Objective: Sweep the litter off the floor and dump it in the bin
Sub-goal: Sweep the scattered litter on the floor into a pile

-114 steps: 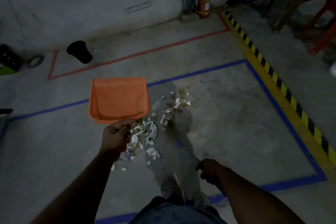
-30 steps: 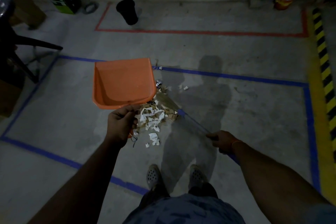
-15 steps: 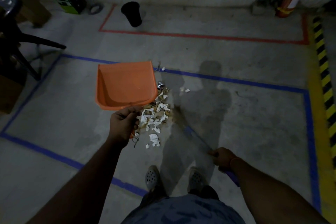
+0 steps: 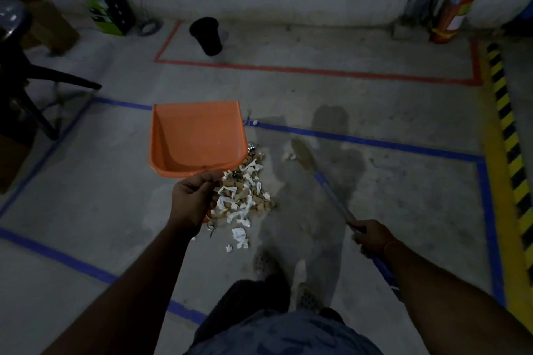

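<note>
Far left of frame: dark chair (image 4: 20, 72), brown boxes (image 4: 54, 26) behind it. Upper left, by the wall: green-and-black unit (image 4: 111, 11), cable coil (image 4: 150, 27) just beside it.

Upper centre: black bin (image 4: 206, 35) standing upright inside the red tape outline (image 4: 288, 68), well apart from the litter.

Centre left: orange dustpan (image 4: 197, 138), open mouth toward top of frame, held up in front of the camera, nothing seen in the pan. Left hand (image 4: 194, 199) grips its handle at the near edge; fingers curled round the handle, thumb on top.

Centre: litter (image 4: 245, 196), heap of white and tan paper scraps on the concrete floor (image 4: 86, 196), just right of the left hand and below the pan's right corner. A few loose scraps nearer the feet; one scrap on the blue tape (image 4: 375, 141) above the heap.

Right of centre: broom (image 4: 323, 179), tan head down on the floor right of the heap, blue shaft slanting to lower right. Right hand (image 4: 372, 235) wrapped round the shaft, fingers closed on it.

Bottom centre: two shoes (image 4: 264, 264) just below the heap.

Upper right: red extinguisher (image 4: 455, 8) against the wall. Right edge: yellow-black hazard strip (image 4: 510, 135) running top to bottom.
</note>
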A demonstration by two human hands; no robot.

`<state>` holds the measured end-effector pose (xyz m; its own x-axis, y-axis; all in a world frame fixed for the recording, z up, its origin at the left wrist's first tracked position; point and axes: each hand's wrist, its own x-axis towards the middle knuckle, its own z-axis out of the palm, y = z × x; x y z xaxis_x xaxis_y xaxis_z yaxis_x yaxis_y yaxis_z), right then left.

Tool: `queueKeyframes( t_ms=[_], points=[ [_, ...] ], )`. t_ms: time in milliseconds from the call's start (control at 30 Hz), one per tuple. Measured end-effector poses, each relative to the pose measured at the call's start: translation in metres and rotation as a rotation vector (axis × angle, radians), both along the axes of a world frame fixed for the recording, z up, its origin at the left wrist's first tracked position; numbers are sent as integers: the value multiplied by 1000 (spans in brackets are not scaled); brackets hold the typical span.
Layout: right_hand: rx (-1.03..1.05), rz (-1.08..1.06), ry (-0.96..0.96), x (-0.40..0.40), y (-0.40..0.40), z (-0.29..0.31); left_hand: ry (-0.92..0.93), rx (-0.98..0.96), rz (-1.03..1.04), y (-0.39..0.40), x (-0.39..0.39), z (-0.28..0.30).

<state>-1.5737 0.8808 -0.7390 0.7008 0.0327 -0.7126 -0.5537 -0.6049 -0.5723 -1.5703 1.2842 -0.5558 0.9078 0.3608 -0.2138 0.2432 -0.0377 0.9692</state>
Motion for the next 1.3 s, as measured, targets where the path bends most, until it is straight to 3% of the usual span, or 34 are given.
queueKeyframes(
  t_ms=[367, 700, 1000, 1300],
  points=[
    [-9, 133, 191, 119, 56, 0, 40, -23, 45, 56, 114, -27],
    [5, 162, 47, 231, 68, 53, 44, -69, 116, 86, 206, -18],
    [-89, 346, -43, 381, 121, 29, 49, -71, 294, 105, 242, -19],
    [-119, 580, 12, 548, 158, 8, 56, -38, 553, 91, 297, -13]
  ],
)
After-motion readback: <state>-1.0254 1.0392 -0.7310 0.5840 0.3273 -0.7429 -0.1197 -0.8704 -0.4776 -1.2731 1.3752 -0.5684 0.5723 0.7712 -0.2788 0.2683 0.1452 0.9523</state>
